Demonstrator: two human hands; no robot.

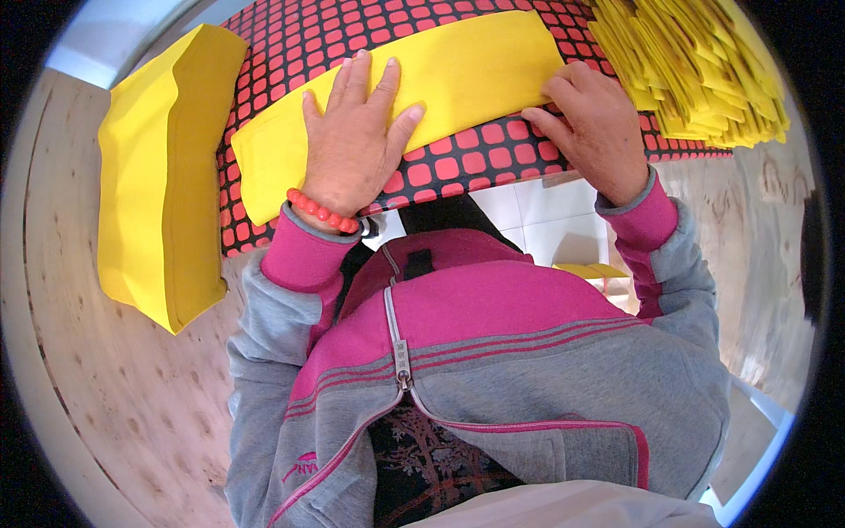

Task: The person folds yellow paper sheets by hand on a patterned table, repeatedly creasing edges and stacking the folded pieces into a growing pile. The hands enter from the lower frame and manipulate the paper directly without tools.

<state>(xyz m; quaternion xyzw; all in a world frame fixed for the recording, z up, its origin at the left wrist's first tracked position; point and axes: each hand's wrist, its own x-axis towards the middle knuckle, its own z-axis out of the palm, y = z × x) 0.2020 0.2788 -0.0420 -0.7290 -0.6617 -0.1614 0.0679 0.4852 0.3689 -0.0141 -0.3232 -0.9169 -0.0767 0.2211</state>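
Observation:
A long, flat yellow folded cloth (475, 70) lies at a slant across the table. My left hand (352, 141), with a red bead bracelet at the wrist, rests flat on its left part, fingers spread. At the cloth's right end is my right hand (598, 123), its fingers curled in at the near corner and the thumb close to the edge. The undersides of those fingertips are hidden.
A red-and-black patterned cover (449, 167) lies under the work. A tall pile of yellow folded pieces (695, 70) stands at the far right. More yellow cloth (158, 185) sits at the left, over a wooden surface (88, 370).

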